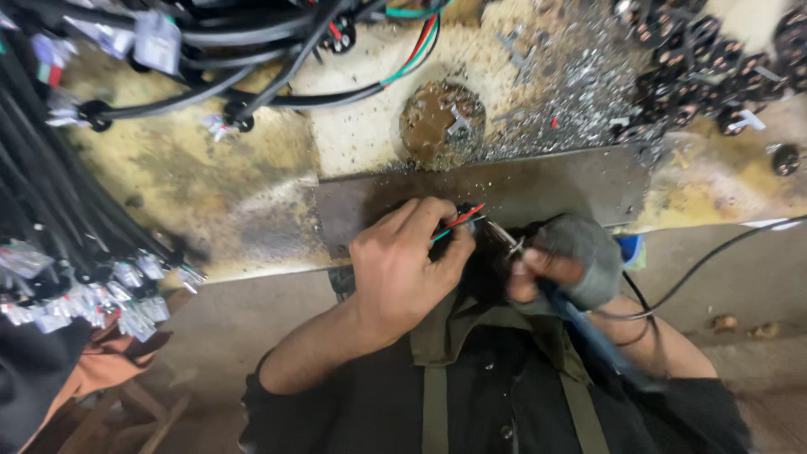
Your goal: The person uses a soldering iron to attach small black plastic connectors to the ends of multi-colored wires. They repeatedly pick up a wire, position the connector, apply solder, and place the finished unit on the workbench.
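Hiding behind left hand (pixel 403 269): wire ends (pixel 461 220).

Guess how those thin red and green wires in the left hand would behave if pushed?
The thin wires probably flop: they curve loosely out of the left hand. Likely light for their size, being so slender. Their ends look pinched in place near the tool tip in the right hand, so they'd spring aside.

I count two hands: my left hand (pixel 403 269) and my right hand (pixel 559 265). One soldering iron (pixel 580 315), one dark metal plate (pixel 538 189) along the surface's near edge, one round solder-crusted pad (pixel 441 122). Cable bundles and black connectors are too many to count.
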The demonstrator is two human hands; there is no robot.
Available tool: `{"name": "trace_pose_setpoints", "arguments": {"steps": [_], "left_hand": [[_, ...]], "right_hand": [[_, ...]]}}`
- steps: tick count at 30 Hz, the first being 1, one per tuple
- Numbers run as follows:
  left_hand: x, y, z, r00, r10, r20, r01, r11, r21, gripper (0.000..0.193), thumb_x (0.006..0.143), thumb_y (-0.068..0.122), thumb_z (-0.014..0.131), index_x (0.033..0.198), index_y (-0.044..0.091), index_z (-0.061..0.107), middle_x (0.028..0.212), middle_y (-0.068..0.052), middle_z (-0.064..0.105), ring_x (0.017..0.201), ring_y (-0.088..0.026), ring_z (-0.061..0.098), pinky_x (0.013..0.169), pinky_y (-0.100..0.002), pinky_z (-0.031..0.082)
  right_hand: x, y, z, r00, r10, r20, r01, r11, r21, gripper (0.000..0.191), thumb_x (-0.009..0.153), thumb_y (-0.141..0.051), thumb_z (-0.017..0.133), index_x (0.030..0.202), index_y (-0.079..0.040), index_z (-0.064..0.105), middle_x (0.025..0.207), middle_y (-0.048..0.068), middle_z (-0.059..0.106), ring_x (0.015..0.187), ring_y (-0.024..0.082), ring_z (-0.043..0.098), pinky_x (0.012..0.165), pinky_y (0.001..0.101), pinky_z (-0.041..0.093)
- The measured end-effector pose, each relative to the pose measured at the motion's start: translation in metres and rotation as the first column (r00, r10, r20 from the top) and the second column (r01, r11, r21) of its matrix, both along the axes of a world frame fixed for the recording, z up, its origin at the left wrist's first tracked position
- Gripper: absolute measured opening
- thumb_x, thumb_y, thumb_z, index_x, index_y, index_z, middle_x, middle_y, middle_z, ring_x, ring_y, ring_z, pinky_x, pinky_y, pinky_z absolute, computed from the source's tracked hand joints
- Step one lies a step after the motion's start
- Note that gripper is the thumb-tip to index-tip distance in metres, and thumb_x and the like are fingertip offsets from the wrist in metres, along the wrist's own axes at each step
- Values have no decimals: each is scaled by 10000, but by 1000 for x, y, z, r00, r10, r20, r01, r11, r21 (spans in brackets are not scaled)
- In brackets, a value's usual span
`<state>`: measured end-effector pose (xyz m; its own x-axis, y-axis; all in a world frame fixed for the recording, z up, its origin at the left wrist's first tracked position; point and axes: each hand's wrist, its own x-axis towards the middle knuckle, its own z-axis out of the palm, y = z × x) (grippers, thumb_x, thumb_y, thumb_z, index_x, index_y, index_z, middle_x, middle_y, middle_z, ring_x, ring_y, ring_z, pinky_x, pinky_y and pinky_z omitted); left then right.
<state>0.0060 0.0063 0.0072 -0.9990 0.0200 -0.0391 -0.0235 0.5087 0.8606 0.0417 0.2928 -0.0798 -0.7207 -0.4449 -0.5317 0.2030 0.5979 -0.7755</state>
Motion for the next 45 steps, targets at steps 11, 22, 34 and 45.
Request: {"name": "trace_pose_setpoints", "arguments": {"steps": [11, 22, 34, 45], "left_hand": [[0, -2, -1, 998, -33, 49, 32, 999, 20, 158, 866, 89, 771, 952, 69, 640, 857, -81, 685, 754, -280, 701, 653, -380, 534], [0, -2, -1, 998, -32, 48, 31, 999, 13, 155, 873, 81, 779, 935, 67, 638, 835, -86, 677, 733, -275, 697, 636, -384, 522], [-1, -2, -1, 998, -22, 54, 21, 1000, 20, 149, 866, 76, 773, 937, 69, 642, 848, -80, 692, 734, -255, 714, 630, -358, 538], [-2, -1, -3, 999, -6, 36, 7, 1000, -17, 137, 845, 82, 775, 918, 67, 660, 837, -89, 698, 712, -273, 708, 613, -368, 534]], "right_hand": [[1, -10, 37, 993, -118, 30, 114, 987, 118, 399, 883, -424, 643, 737, -71, 759, 699, 104, 697, 642, 279, 681, 607, 393, 475], [6, 10, 18, 991, 10, -133, -11, 1000, -7, 276, 897, -312, 692, 735, -89, 672, 674, 115, 622, 671, 258, 634, 635, 366, 458], [-3, -13, 28, 866, 186, -464, -159, 982, 97, 315, 891, -356, 662, 757, -73, 693, 735, 135, 646, 710, 350, 621, 654, 459, 457], [-47, -49, 70, 950, -174, -258, 75, 934, -350, 187, 957, -134, 749, 1000, -39, 594, 929, 81, 708, 878, 150, 708, 771, 293, 569]]}}
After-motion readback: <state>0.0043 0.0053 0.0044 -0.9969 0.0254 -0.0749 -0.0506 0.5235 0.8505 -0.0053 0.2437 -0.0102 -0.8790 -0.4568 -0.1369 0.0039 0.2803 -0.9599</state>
